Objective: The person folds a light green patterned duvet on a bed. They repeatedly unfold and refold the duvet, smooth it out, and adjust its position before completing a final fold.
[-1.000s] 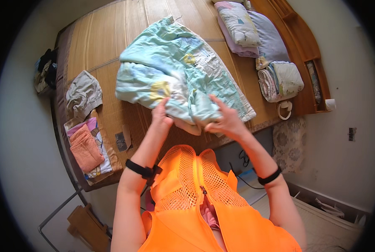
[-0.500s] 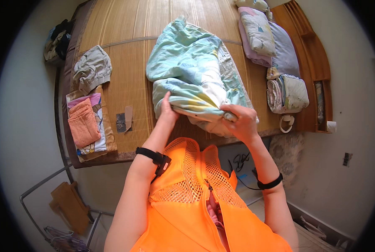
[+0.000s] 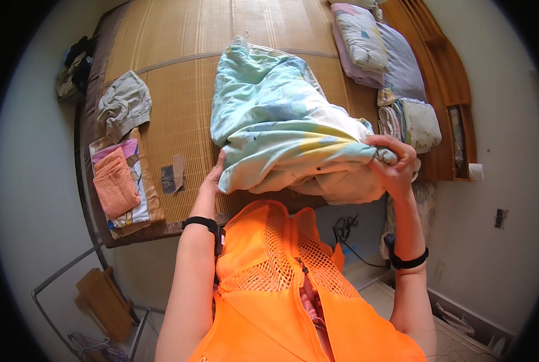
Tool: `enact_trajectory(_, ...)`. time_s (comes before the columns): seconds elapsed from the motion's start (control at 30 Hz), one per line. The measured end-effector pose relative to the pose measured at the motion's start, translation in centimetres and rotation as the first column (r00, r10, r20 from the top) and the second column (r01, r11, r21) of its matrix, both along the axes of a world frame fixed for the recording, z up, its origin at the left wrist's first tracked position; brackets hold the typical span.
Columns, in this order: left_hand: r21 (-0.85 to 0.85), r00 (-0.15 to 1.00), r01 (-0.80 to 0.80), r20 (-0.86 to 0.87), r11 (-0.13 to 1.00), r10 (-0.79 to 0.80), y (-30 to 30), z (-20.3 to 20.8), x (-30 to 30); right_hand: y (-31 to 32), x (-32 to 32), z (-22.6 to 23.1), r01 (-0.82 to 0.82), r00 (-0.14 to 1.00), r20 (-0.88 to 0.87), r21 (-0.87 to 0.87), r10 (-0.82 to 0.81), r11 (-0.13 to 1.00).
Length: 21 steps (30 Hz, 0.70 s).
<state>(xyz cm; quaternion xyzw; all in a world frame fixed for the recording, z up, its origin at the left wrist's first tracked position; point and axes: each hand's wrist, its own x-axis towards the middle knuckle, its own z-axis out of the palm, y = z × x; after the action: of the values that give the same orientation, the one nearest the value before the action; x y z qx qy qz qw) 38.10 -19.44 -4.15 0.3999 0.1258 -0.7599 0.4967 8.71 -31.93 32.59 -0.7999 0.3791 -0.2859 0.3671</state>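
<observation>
Quilt (image 3: 281,136) bundled into a thick, uneven fold at near edge of bed (image 3: 179,90), partly done by the look. Left hand (image 3: 212,178) tucked under one end, right hand (image 3: 393,160) clenched on other. Squaring up and final fold left.

Wooden bed (image 3: 161,223) (bamboo mat (image 3: 221,42) on top), pale walls (image 3: 492,181)

Home bedroom — bed (image 3: 179,90), pillows (image 3: 366,36), folded laundry (image 3: 121,181).
</observation>
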Motion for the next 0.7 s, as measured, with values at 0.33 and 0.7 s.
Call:
enact_trajectory(0.33,-0.508,0.808,-0.306,0.309,0.805,0.502,-0.1,7.8,19.0,-5.6,-7.2,-7.6,-0.063,0.952,-0.282,0.213,0.123,0.975)
enact_trajectory(0.7,0.355,0.897,-0.164,0.442,0.920,-0.011,16.0,20.1,25.0,-12.6,-10.0,-11.3,-0.089,0.150,-0.479,0.865,0.865,0.495)
